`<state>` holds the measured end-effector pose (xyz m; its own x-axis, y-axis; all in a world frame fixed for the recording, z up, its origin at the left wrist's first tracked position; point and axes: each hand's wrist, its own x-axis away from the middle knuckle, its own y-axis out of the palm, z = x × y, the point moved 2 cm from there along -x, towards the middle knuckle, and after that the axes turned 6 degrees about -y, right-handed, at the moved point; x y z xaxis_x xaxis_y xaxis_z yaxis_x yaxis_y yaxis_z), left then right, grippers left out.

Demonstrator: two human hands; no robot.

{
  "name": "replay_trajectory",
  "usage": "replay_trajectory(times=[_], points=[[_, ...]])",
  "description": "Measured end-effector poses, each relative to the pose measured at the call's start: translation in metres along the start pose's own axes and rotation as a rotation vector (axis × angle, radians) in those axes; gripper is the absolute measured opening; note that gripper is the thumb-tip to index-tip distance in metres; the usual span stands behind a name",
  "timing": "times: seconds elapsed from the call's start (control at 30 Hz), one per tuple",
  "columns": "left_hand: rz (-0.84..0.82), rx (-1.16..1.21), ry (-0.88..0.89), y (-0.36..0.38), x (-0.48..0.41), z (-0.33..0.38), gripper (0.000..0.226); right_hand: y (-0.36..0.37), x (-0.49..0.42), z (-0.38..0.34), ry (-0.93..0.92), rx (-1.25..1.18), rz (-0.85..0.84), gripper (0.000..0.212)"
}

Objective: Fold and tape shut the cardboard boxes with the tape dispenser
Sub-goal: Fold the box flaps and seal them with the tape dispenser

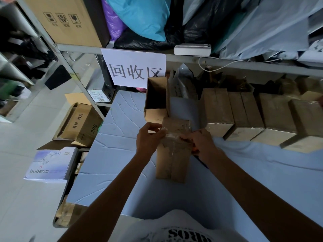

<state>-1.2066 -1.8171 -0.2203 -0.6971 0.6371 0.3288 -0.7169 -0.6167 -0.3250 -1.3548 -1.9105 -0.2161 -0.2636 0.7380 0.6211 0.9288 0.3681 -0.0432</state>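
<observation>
Taping is in hand: the box lies between the 2 hands, the left hand pinching the tape at its edge, the right hand curled opposite, contents not discernible; the next move likely requires severing the tape and pressing it flat.

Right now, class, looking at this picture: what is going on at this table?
A person is taping a small cardboard box on the blue table. A strip of clear tape crosses its top; the left hand pinches one end, and the right hand is at the other, its grip unclear. Taped boxes stand in a row to the right, and an open box stands behind.
</observation>
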Motion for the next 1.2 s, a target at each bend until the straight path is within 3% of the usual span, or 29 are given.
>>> replay_trajectory(times=[0.13, 0.23, 0.27, 0.3, 0.4, 0.5, 0.63, 0.83, 0.97, 1.2], points=[[0.023, -0.114, 0.044, 0.001, 0.001, 0.008, 0.028, 0.008, -0.003, 0.001, -0.044, 0.081, 0.098, 0.059], [0.086, -0.192, 0.046, 0.003, 0.004, 0.011, 0.029, 0.022, 0.008, -0.001, -0.160, 0.450, 0.137, 0.117], [0.103, -0.182, 0.037, 0.003, 0.004, 0.012, 0.027, 0.023, 0.010, -0.003, -0.183, 0.504, 0.137, 0.121], [0.111, -0.163, 0.022, 0.003, 0.004, 0.012, 0.024, 0.023, 0.010, -0.006, -0.191, 0.473, 0.132, 0.111], [0.093, -0.088, -0.050, 0.000, 0.000, 0.013, 0.021, 0.012, 0.009, -0.017, -0.078, 0.152, 0.068, 0.054], [0.056, -0.132, -0.026, 0.000, -0.004, 0.017, 0.021, 0.002, 0.014, -0.024, 0.026, 0.031, -0.003, 0.036], [0.073, -0.265, 0.073, 0.001, -0.004, 0.020, 0.020, 0.004, 0.022, -0.028, -0.047, 0.016, 0.040, 0.027], [0.047, -0.275, 0.048, -0.001, -0.009, 0.031, 0.023, 0.004, 0.021, -0.030, -0.016, -0.019, 0.002, 0.025], [0.062, -0.277, 0.050, -0.002, -0.008, 0.033, 0.019, 0.007, 0.020, -0.029, -0.062, 0.033, 0.010, 0.007], [-0.012, -0.258, 0.051, -0.003, -0.007, 0.035, 0.022, 0.013, 0.023, -0.026, -0.125, 0.071, 0.016, 0.044]])
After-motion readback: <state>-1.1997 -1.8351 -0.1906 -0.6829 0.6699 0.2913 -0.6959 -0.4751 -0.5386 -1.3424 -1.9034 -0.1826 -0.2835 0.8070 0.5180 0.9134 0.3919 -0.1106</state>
